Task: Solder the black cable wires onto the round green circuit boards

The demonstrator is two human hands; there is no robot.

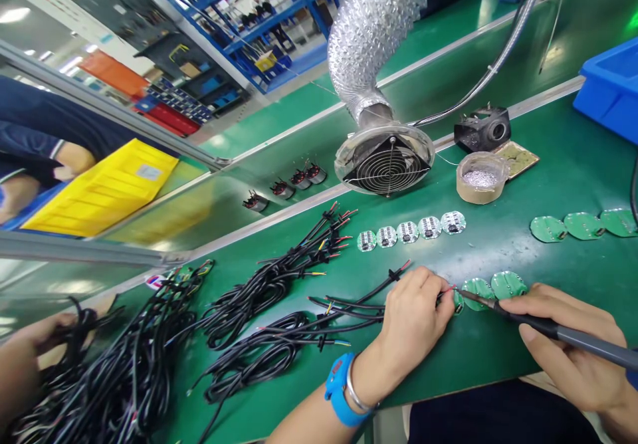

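My left hand (415, 308), with a blue band and a metal bangle at the wrist, pinches the end of a black cable (366, 298). A red wire (448, 290) of it lies at a round green circuit board (459, 302), partly hidden by my fingers. My right hand (573, 347) grips a soldering iron (543, 324) like a pen, its tip at the wire end and the board's edge. Two more green boards (509, 285) follow in a row to the right, beside the iron. Left of my left hand lie bundled black cables (259, 351) with bared coloured ends.
A fan on a foil duct (391, 165) hangs behind a row of round boards (407, 232). Around it are a tape roll with metal shavings (476, 191) and a blue bin (613, 88). Another person's hand (42, 331) holds cables at far left.
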